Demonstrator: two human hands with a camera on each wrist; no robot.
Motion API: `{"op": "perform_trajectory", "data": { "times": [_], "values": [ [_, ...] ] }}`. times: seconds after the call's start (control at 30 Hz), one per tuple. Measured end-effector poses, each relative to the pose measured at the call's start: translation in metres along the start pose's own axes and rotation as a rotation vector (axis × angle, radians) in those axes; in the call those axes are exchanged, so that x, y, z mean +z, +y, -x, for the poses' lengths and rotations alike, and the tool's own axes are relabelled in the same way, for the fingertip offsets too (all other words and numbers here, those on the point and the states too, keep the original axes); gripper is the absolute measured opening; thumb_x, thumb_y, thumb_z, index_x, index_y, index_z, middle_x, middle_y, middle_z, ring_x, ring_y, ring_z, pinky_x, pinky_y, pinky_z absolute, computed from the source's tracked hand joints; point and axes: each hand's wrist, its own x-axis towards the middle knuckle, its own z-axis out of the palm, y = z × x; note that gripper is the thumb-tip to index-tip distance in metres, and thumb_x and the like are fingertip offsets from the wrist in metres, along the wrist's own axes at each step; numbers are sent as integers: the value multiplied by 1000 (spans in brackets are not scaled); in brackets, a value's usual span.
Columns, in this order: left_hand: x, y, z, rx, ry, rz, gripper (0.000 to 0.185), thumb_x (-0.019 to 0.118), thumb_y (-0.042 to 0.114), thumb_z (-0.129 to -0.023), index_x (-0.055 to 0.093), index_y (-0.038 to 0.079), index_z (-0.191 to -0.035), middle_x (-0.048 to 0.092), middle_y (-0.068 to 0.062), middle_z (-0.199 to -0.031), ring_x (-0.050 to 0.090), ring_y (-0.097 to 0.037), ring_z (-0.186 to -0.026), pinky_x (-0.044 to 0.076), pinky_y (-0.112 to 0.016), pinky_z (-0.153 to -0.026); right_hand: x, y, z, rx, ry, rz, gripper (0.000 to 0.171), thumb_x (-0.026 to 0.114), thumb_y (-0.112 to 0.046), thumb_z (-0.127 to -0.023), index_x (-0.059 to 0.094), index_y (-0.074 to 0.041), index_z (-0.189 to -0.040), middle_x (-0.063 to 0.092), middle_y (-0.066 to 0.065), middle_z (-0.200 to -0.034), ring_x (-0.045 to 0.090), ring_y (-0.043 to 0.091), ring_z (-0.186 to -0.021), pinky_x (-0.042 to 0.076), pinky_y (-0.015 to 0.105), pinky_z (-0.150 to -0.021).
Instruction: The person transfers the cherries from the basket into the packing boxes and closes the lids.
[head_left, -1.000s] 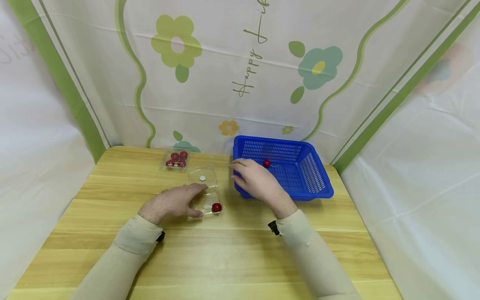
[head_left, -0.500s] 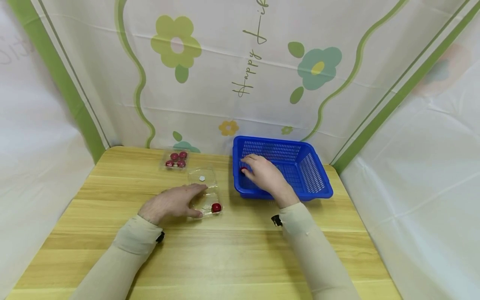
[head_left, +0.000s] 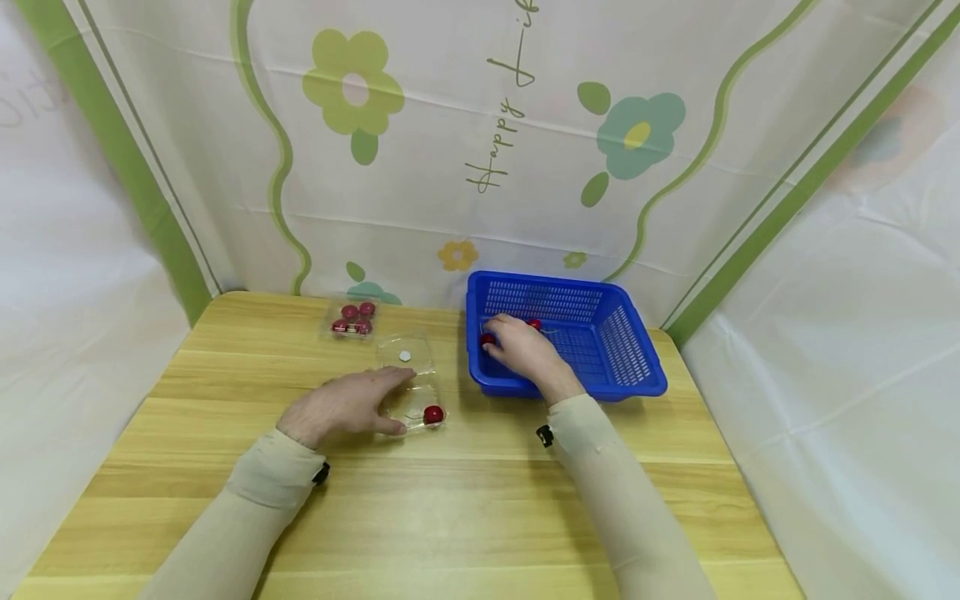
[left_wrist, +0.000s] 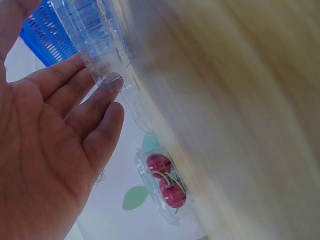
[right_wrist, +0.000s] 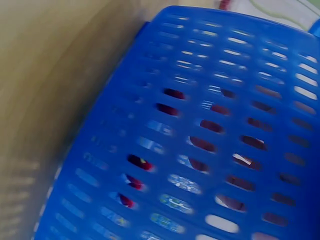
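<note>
A clear plastic clamshell box (head_left: 420, 392) lies unfolded on the table, its lid (head_left: 405, 356) toward the back. One red cherry (head_left: 433, 414) with a stem sits in the box's near right corner. My left hand (head_left: 348, 406) rests at the box's left side, thumb at the near edge; in the left wrist view its nearly straight fingers (left_wrist: 102, 92) touch the clear plastic. My right hand (head_left: 525, 350) reaches into the blue basket (head_left: 645, 342), fingers curled at a dark red cherry (head_left: 487, 340). Another cherry (head_left: 534, 324) lies behind that hand. Basket slats partly hide the right fingers in the right wrist view.
A closed clear box (head_left: 351, 318) of several cherries stands at the table's back left; the left wrist view shows this cherry box (left_wrist: 162, 185) too. A patterned curtain (head_left: 420, 192) hangs right behind the table. The basket wall (right_wrist: 200, 65) rises beside the right wrist.
My right hand has moved from above the basket's left rim down into it, and its fingers have closed in around a cherry there. The left hand and its box have stayed put.
</note>
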Motion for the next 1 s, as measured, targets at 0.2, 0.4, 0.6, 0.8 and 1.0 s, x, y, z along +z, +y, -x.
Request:
{"op": "perform_trajectory", "data": {
  "times": [0.2,0.4,0.6,0.8,1.0],
  "values": [
    [0,0,-1,1,-1,-6,96,95,42,-101,48,3,-176,50,-26,-183,50,-51,-169,43,-67,-141,47,44,-28,-28,-33,-29,40,75,-28,-117,76,-9,-153,76,11,-158,72,29,-150,57,49,-132],
    [0,-1,-2,1,-1,-10,96,94,43,-102,48,3,-176,50,-25,-183,51,-51,-169,44,-67,-141,96,82,-56,-67,-23,2,40,80,-28,-113,79,-13,-150,77,8,-156,73,29,-147,59,49,-131],
    [0,-2,-1,2,-2,-8,96,94,44,-102,49,4,-176,51,-24,-183,51,-51,-169,45,-67,-140,65,57,-36,-89,-22,6,28,80,-23,-113,83,-12,-139,78,11,-144,76,28,-132,65,47,-118],
    [1,-2,-2,-1,-4,-6,97,94,44,-102,48,3,-177,50,-24,-183,51,-51,-169,44,-67,-140,68,61,-39,-51,-43,-4,13,85,-25,-111,83,-22,-123,76,2,-130,76,18,-113,67,51,-99],
    [1,-3,-2,4,-2,-4,97,94,43,-102,48,3,-177,50,-25,-183,50,-51,-170,43,-67,-141,95,85,-56,-30,-125,4,15,91,-21,-105,82,-21,-117,78,1,-121,76,19,-110,68,40,-101]
  ]
}}
